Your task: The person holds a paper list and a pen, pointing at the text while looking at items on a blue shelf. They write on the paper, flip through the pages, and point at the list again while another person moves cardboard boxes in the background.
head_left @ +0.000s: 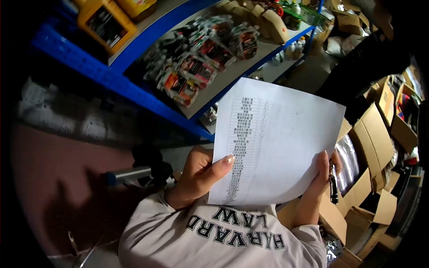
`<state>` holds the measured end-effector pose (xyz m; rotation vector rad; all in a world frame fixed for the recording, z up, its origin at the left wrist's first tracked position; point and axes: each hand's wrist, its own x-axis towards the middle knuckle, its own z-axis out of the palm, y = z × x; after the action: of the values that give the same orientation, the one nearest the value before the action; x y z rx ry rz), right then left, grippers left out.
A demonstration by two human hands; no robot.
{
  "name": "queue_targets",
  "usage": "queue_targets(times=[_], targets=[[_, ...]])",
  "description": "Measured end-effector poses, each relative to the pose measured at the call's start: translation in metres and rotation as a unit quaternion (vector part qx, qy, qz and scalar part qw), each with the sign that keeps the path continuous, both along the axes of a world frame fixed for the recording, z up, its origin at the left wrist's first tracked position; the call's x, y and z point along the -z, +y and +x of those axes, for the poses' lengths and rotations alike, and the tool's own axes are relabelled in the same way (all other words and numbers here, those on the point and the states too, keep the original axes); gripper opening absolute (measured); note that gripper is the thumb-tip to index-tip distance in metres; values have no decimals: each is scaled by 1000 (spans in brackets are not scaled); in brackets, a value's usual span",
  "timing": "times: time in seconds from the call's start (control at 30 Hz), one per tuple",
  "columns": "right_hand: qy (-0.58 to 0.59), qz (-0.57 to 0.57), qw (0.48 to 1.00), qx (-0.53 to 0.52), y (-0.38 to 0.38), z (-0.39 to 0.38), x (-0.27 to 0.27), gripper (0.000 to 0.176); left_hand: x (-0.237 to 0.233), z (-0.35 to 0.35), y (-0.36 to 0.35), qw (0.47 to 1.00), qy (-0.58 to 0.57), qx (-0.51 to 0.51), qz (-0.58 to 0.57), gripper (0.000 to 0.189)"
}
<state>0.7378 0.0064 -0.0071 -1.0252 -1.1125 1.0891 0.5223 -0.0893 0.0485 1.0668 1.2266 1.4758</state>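
A white sheet of paper (286, 134) with a printed list down its left side is held up in front of my chest. My left hand (196, 176) is closed on its left edge, thumb lying over the printed rows. My right hand (322, 176) grips the lower right edge and also has a dark pen (333, 184) among its fingers, pointing down. The fingers behind the sheet are partly hidden.
Beyond the paper stands a blue-framed shelf (156, 105) with packaged pouches (196, 71) and a yellow jug (107, 27). Open cardboard boxes (368, 134) crowd the right side. A dark-clothed person (357, 67) is at the upper right.
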Motion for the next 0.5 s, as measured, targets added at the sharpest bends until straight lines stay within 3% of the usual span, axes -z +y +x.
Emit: queue_targets(times=[0.03, 0.23, 0.5], targets=[[-9, 2, 1000, -6, 22, -17, -9, 19, -10, -11, 19, 1000, -2, -21, 3, 23], [-38, 45, 995, -76, -12, -18, -15, 19, 14, -31, -32, 998, 51, -46, 11, 37], [-21, 22, 997, -67, -32, -18, -22, 22, 28, -26, -45, 977, 159, -131, 49, 32]])
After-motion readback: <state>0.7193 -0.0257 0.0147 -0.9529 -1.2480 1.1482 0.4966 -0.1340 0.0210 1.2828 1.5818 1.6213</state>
